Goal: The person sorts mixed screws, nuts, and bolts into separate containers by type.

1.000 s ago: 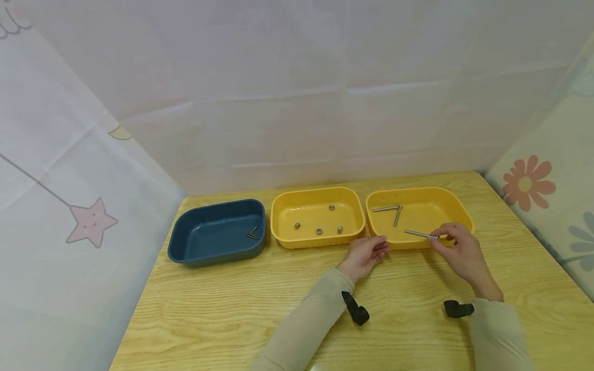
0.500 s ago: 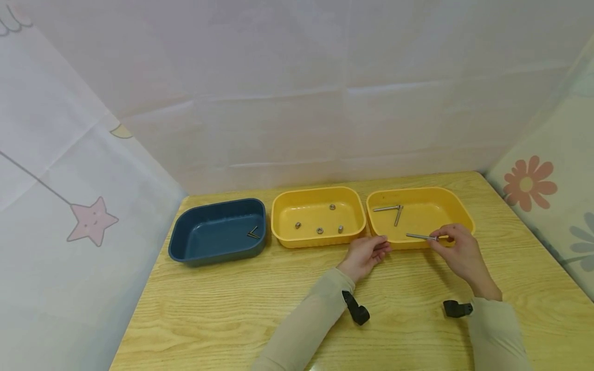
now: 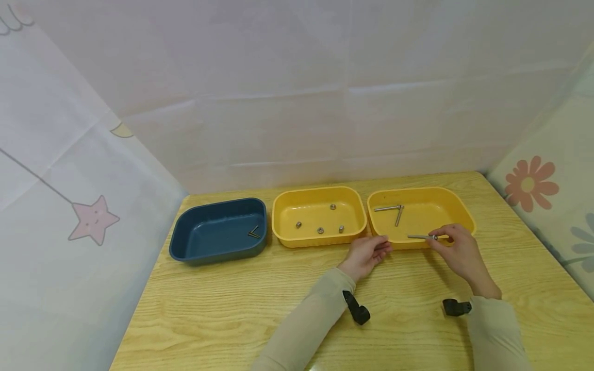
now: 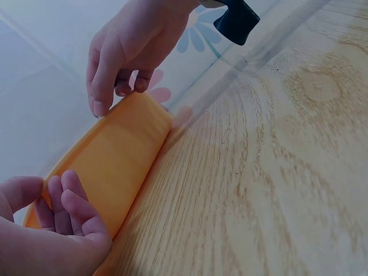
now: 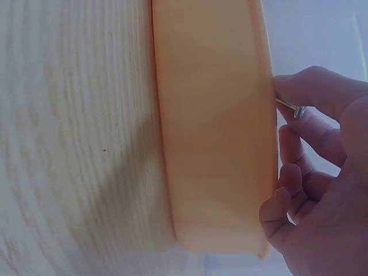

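My right hand [image 3: 459, 252] pinches a silver bolt [image 3: 419, 236] near its head, over the front rim of the right yellow tray [image 3: 452, 203]. The shank points left across the tray. In the right wrist view, the bolt's head [image 5: 299, 111] sticks out between thumb and finger, and the tray wall hides most of the shank. My left hand [image 3: 364, 256] holds that tray's rim at its front left corner. In the left wrist view, the left hand's curled fingers [image 4: 80, 210] lie against the outer wall. Two more bolts [image 3: 389, 208] lie inside the tray at the left.
Left of it, a middle yellow tray [image 3: 297, 198] contains several nuts [image 3: 320, 230]. A dark blue tray [image 3: 204, 239] farther left holds a few small dark screws [image 3: 253, 234]. All three stand on a wood-grain table [image 3: 209, 314], with a pale cloth backdrop [image 3: 278, 103] behind and at the sides.
The bolt in my right fingers has turned slightly, its free end dipping until the shank looks nearly level. My left hand stays on the tray rim.
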`<state>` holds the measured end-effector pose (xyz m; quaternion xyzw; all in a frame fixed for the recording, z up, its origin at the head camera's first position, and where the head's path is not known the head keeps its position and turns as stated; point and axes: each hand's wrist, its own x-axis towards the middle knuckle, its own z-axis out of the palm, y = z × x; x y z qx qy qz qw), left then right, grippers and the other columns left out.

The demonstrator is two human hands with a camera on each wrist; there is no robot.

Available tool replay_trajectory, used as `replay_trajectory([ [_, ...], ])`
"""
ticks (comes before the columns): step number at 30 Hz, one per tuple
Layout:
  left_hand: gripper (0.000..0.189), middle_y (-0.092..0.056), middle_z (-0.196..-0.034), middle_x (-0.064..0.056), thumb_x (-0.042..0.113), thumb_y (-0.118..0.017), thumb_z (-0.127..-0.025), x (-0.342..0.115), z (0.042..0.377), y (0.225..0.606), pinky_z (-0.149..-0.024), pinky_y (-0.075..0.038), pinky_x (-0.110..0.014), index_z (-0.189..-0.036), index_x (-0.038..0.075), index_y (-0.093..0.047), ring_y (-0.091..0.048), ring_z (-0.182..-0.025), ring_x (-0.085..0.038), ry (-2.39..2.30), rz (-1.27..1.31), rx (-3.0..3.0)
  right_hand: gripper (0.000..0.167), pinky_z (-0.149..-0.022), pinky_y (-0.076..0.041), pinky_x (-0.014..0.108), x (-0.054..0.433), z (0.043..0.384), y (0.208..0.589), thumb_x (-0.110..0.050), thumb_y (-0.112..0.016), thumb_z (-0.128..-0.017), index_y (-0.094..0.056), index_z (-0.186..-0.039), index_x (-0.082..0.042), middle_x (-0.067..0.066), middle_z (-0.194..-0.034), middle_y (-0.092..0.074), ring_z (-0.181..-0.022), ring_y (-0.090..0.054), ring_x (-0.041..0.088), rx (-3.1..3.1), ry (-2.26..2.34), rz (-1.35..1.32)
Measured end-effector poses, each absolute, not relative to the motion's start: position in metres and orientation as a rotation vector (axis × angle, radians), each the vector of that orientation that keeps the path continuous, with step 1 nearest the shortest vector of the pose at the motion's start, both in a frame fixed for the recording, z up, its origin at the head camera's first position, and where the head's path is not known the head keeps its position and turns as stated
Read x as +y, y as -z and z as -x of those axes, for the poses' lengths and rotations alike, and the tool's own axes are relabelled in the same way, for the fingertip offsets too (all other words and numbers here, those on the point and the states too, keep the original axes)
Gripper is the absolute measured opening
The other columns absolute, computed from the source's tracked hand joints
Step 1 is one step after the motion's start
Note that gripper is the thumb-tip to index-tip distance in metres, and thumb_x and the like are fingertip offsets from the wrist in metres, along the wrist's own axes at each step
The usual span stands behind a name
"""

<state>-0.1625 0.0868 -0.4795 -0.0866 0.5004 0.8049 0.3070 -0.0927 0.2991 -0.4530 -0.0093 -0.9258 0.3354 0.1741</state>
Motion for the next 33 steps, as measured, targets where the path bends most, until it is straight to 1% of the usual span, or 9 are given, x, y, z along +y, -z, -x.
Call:
replay_trajectory([
  [3, 0.02, -0.067, -0.082, -0.003, 0.008, -0.064, -0.091, 0.0874, 0.1625, 0.48, -0.066, -0.049, -0.02, -0.108, -0.003, -0.069, -0.066, -0.075, -0.012, -2.131, 0.226, 1.324, 0.019, -0.074, -0.036, 0.021, 0.2992, 0.0925, 0.4526, -0.015, -0.068, -0.09, -0.069, -0.099, 0.002, 0.019, -0.1, -0.058, -0.091, -0.048, 0.024, -2.624, -0.957, 0.02],
  [6, 0.021, -0.067, -0.081, -0.003, 0.008, -0.064, -0.091, 0.0881, 0.1624, 0.4802, -0.066, -0.049, -0.019, -0.109, -0.004, -0.068, -0.066, -0.075, -0.012, -2.131, 0.231, 1.329, 0.028, -0.074, -0.036, 0.02, 0.2995, 0.0911, 0.4517, -0.016, -0.067, -0.091, -0.066, -0.111, 0.004, 0.022, -0.107, -0.057, -0.09, -0.046, 0.024, -2.624, -0.974, 0.028],
  [9, 0.021, -0.067, -0.081, -0.004, 0.007, -0.064, -0.091, 0.0889, 0.1629, 0.4813, -0.065, -0.049, -0.019, -0.108, -0.004, -0.069, -0.066, -0.074, -0.012, -2.136, 0.248, 1.322, 0.033, -0.073, -0.035, 0.019, 0.3002, 0.0895, 0.4518, -0.017, -0.065, -0.092, -0.062, -0.117, 0.004, 0.023, -0.11, -0.056, -0.085, -0.041, 0.016, -2.608, -0.981, 0.044],
  [14, 0.024, -0.067, -0.081, -0.004, 0.007, -0.064, -0.092, 0.0883, 0.1634, 0.4835, -0.065, -0.049, -0.019, -0.112, -0.005, -0.067, -0.066, -0.075, -0.012, -2.138, 0.24, 1.328, 0.027, -0.071, -0.034, 0.015, 0.3008, 0.0897, 0.4534, -0.012, -0.065, -0.091, -0.063, -0.114, 0.003, 0.023, -0.106, -0.059, -0.076, -0.034, 0.01, -2.538, -0.961, 0.056],
  [18, 0.025, -0.066, -0.082, -0.004, 0.007, -0.063, -0.092, 0.0867, 0.1637, 0.483, -0.065, -0.049, -0.019, -0.113, -0.006, -0.066, -0.066, -0.075, -0.013, -2.146, 0.245, 1.337, 0.024, -0.069, -0.033, 0.015, 0.3013, 0.0907, 0.4528, -0.012, -0.063, -0.092, -0.064, -0.112, 0.003, 0.021, -0.104, -0.06, -0.074, -0.035, 0.009, -2.524, -0.956, 0.084],
  [24, 0.022, -0.066, -0.082, -0.005, 0.007, -0.063, -0.092, 0.0851, 0.1651, 0.4817, -0.065, -0.049, -0.019, -0.111, -0.005, -0.067, -0.066, -0.075, -0.013, -2.155, 0.256, 1.337, 0.022, -0.067, -0.033, 0.015, 0.3022, 0.0934, 0.4517, -0.013, -0.063, -0.092, -0.065, -0.108, 0.002, 0.019, -0.101, -0.061, -0.073, -0.038, 0.003, -2.523, -0.973, 0.11],
  [27, 0.024, -0.066, -0.081, -0.004, 0.007, -0.062, -0.093, 0.0844, 0.1651, 0.4813, -0.065, -0.049, -0.02, -0.113, -0.006, -0.066, -0.066, -0.075, -0.013, -2.16, 0.251, 1.334, 0.02, -0.065, -0.032, 0.015, 0.3025, 0.0947, 0.4509, -0.014, -0.064, -0.092, -0.065, -0.106, 0.001, 0.018, -0.1, -0.062, -0.072, -0.038, 0.002, -2.522, -0.981, 0.117],
  [30, 0.023, -0.066, -0.079, -0.003, 0.008, -0.063, -0.092, 0.0835, 0.1633, 0.4811, -0.065, -0.049, -0.02, -0.11, -0.005, -0.067, -0.065, -0.074, -0.012, -2.148, 0.249, 1.331, 0.018, -0.064, -0.032, 0.015, 0.3029, 0.0941, 0.4501, -0.015, -0.064, -0.092, -0.065, -0.104, 0.0, 0.017, -0.098, -0.062, -0.071, -0.038, 0.002, -2.516, -0.984, 0.116],
  [33, 0.018, -0.066, -0.077, -0.002, 0.01, -0.064, -0.092, 0.0807, 0.1605, 0.4794, -0.065, -0.049, -0.02, -0.104, -0.003, -0.069, -0.065, -0.073, -0.012, -2.111, 0.232, 1.326, 0.015, -0.062, -0.032, 0.015, 0.3029, 0.0936, 0.4477, -0.014, -0.064, -0.092, -0.066, -0.1, -0.001, 0.014, -0.095, -0.062, -0.07, -0.038, 0.001, -2.503, -0.974, 0.095],
])
